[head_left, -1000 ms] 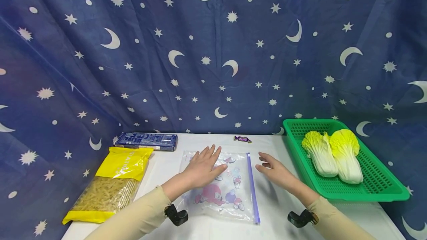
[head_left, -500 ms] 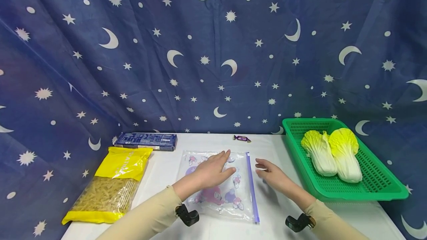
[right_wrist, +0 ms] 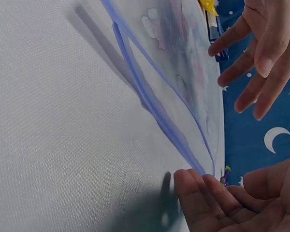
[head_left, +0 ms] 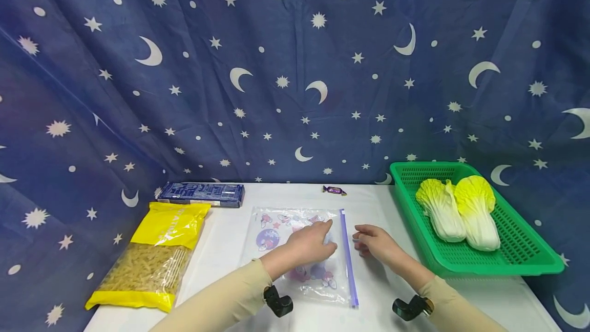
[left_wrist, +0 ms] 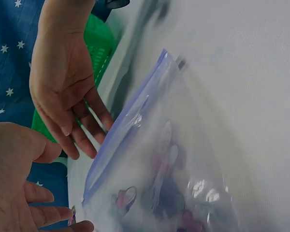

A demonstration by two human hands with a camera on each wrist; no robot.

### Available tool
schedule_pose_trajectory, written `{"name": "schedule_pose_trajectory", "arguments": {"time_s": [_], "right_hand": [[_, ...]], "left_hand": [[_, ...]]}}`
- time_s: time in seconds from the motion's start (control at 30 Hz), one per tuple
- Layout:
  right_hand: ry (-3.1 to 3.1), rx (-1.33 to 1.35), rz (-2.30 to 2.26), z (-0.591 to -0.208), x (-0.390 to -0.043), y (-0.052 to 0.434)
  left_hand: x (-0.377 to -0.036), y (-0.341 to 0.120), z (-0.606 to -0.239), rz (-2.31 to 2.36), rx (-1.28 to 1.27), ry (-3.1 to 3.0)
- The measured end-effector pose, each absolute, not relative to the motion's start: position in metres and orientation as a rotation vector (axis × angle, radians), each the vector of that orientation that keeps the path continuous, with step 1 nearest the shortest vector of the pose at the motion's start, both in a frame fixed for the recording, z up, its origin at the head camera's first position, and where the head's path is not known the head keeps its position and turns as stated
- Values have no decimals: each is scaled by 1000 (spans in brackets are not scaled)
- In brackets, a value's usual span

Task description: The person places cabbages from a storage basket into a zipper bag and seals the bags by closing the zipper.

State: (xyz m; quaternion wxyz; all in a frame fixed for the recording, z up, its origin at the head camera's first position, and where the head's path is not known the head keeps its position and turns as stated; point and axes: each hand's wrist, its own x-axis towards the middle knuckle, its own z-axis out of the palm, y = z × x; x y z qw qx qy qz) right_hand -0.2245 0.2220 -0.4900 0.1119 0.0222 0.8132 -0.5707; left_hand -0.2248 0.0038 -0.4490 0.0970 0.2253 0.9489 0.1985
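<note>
A clear zip bag (head_left: 276,229) printed with cartoon figures lies flat on the white table (head_left: 228,234), its blue zip strip (head_left: 349,265) along the right side. My left hand (head_left: 313,241) rests on the bag close to the zip, fingers relaxed. My right hand (head_left: 372,240) hovers just right of the strip with loosely bent fingers and holds nothing. In the left wrist view the bag (left_wrist: 183,164) fills the middle, with the right hand (left_wrist: 63,92) beside the zip. In the right wrist view the zip strip (right_wrist: 150,96) gapes slightly near the right hand's fingertips (right_wrist: 198,186).
A yellow pasta bag (head_left: 152,255) lies at the left, a dark blue box (head_left: 200,194) behind it. A purple wrapped candy (head_left: 334,190) sits at the back. A green basket (head_left: 507,266) at the right holds two cabbages (head_left: 441,211). A starry curtain hangs behind.
My left hand has slid right across the bag to its zip side. My right hand has drawn slightly left toward the strip, fingers bending a little.
</note>
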Motion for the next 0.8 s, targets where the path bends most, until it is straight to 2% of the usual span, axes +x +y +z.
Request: {"name": "schedule_pose_trajectory", "arguments": {"time_s": [0.8], "right_hand": [[2378, 156, -1667, -497, -221, 227]], "left_hand": [[-218, 55, -492, 383, 421, 2977]]}}
